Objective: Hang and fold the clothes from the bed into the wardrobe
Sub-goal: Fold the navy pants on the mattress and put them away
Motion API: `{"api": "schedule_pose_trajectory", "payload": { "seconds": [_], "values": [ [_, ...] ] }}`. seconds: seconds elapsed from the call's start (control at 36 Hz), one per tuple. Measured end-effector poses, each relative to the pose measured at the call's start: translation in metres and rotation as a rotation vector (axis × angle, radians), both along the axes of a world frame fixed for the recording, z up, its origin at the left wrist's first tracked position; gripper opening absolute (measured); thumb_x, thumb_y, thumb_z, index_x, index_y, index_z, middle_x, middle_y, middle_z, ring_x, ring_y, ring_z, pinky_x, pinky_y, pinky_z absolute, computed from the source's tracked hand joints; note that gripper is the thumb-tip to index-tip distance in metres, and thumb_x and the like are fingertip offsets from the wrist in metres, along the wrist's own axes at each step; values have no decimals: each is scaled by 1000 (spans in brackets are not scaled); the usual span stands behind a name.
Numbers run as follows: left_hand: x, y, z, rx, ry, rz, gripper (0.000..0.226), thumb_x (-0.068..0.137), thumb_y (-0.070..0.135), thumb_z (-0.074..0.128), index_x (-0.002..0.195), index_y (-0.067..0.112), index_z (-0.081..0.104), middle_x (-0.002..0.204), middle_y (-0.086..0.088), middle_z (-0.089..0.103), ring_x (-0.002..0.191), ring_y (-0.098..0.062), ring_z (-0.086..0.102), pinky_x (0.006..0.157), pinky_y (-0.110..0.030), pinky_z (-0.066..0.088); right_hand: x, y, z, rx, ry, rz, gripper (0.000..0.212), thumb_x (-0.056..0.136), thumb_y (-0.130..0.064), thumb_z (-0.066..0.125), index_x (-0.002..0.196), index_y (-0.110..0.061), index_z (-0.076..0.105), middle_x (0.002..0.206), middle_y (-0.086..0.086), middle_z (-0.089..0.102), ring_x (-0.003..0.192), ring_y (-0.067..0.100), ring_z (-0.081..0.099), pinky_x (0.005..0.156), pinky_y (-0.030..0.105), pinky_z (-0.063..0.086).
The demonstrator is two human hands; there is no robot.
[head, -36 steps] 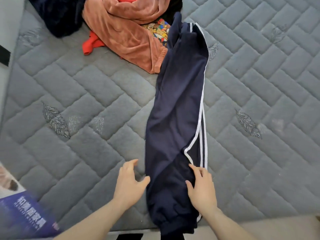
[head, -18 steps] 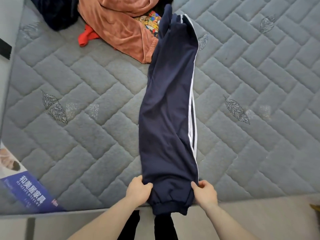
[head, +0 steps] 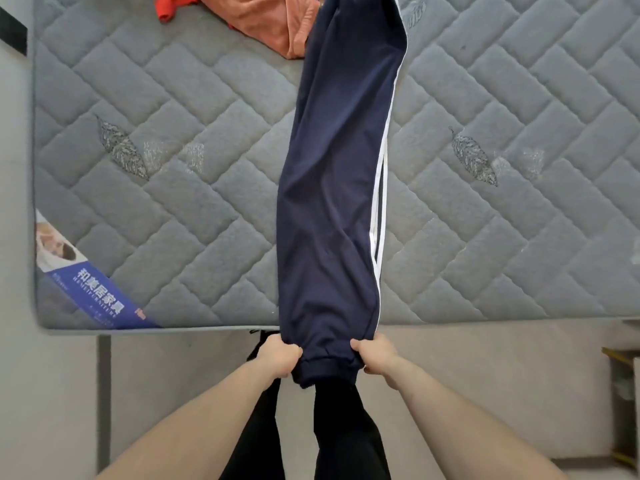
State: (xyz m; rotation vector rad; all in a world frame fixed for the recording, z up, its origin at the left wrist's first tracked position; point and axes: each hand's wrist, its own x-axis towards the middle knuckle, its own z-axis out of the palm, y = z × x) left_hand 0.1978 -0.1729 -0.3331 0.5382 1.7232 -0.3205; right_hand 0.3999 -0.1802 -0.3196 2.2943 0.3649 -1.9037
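Both hands, left hand (head: 281, 355) and right hand (head: 375, 355), pinch the near cuff of the navy track pants (head: 337, 188), legs running straight away across the mattress (head: 173, 98).

Grey quilted mattress (head: 173, 133), blue label (head: 93, 303) at its near-left corner, grey floor (head: 502, 393)

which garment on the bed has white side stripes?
The navy trousers, laid lengthwise, cuff held by both hands. The orange garment and red one at the top edge are plain.
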Motion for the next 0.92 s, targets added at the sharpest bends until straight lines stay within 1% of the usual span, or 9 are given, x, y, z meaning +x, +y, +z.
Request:
{"api": "schedule_pose_trajectory", "payload": {
  "seconds": [0.14,0.22,0.39,0.44,0.53,0.61,0.67,0.83,0.92],
  "values": [
    [-14,-31,32,-211,-41,-111,18,93,14,61,109,6,59,115,-15,64,103,-31,65,85,-44,61,-6,-35,38,-175,112,71,22,99,-19,54,120,-14,53,105,6,62,81,19,59,67,29,49],
    [-20,-32,47,-219,-91,-67,10,93,14,62,103,12,61,111,-10,67,101,-26,66,86,-43,61,-4,-41,55,-188,138,80,25,100,-23,54,124,-14,53,108,6,65,74,17,62,69,29,51],
    [-16,11,70,34,-90,146,33,87,21,67,114,19,49,109,-4,65,88,-20,66,61,-32,58,6,-5,77,121,-11,-114,51,91,-18,70,133,-11,42,103,7,68,66,21,69,51,30,58],
    [-12,36,81,166,-97,218,49,84,28,69,124,25,42,111,4,65,94,-19,67,73,-35,59,12,18,84,222,17,-232,62,90,-18,71,141,-21,35,105,7,72,75,24,74,58,35,61],
    [-3,78,95,329,-136,215,44,87,29,70,126,34,51,113,3,68,102,-22,67,93,-46,56,21,58,95,312,54,-342,38,93,-17,68,128,-20,52,91,4,73,59,15,68,53,30,58],
    [7,126,104,369,-212,243,6,92,24,68,90,24,74,96,-3,72,77,-17,67,68,-34,60,32,100,102,330,69,-351,15,91,-21,66,96,-7,70,67,1,61,48,13,54,58,28,56],
    [14,162,109,342,-261,293,16,95,28,66,84,18,74,86,-5,69,70,-19,65,61,-30,57,38,131,107,336,68,-417,15,91,-26,65,84,-13,67,63,1,58,47,12,56,56,25,53],
    [29,267,115,363,-323,373,27,93,47,61,101,22,67,75,2,77,66,-14,74,61,-29,54,56,224,110,399,167,-520,30,102,-48,45,114,-25,59,92,3,64,76,18,74,61,28,43],
    [37,311,111,399,-331,354,38,94,53,57,114,22,66,88,-2,77,76,-17,75,57,-28,54,61,268,108,458,176,-516,34,102,-51,43,117,-24,59,105,3,70,86,20,76,64,28,45]
  ]
}}
